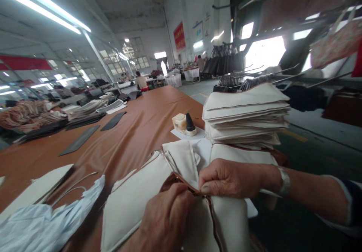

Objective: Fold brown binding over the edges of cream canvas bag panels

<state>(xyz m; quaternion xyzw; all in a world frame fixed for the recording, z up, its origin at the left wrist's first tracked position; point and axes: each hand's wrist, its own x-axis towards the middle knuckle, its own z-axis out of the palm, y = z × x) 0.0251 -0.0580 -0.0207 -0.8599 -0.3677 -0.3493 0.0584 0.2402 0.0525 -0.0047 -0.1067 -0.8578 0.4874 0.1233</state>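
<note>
Low in the middle, my left hand [169, 214] is closed, its knuckles up, on the brown edging of a cream leather bag piece [229, 222]. My right hand [226, 178] pinches the same brown edge just to the right, thumb and forefinger pressed together. A dark, brown-bordered seam that looks like a zipper runs down the piece between the hands. Left of them lies another padded cream piece [132, 203], with a smaller cream flap [182, 158] behind it. My left fingertips are partly hidden.
A tall stack of cream pieces [246, 112] stands at the right. Behind the work are a yellowish block [179, 122] and a black cone-tipped bottle [190, 123]. Pale blue cloth [56, 218] and dark flat strips [80, 139] lie left on the brown-covered table [152, 109]. A person [140, 81] sits farther back.
</note>
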